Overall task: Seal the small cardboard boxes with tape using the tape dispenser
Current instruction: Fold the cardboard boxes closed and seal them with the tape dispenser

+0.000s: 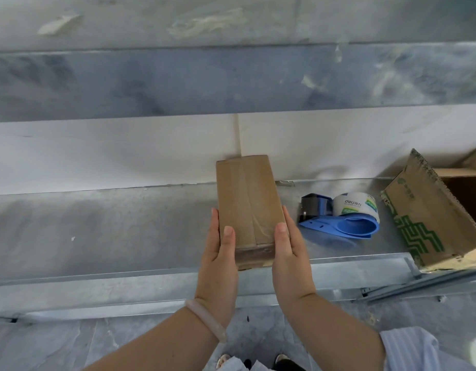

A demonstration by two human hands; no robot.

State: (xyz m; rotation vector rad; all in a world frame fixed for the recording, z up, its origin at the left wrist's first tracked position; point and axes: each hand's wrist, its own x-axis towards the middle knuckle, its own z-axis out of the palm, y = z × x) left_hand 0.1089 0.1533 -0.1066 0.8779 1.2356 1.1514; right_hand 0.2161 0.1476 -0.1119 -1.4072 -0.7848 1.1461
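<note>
Brown cardboard is sitting between both hands: the small cardboard box, with clear tape running along its top seam, is being held lengthwise over the metal shelf, its near end reaching the shelf's front edge. The left hand is gripping the near left side, thumb lying on top; the right hand is clasping the near right side likewise. Whether the box is touching the shelf is unclear. The blue tape dispenser is lying just right of the box, and a larger open carton is standing at the shelf's right edge.
</note>
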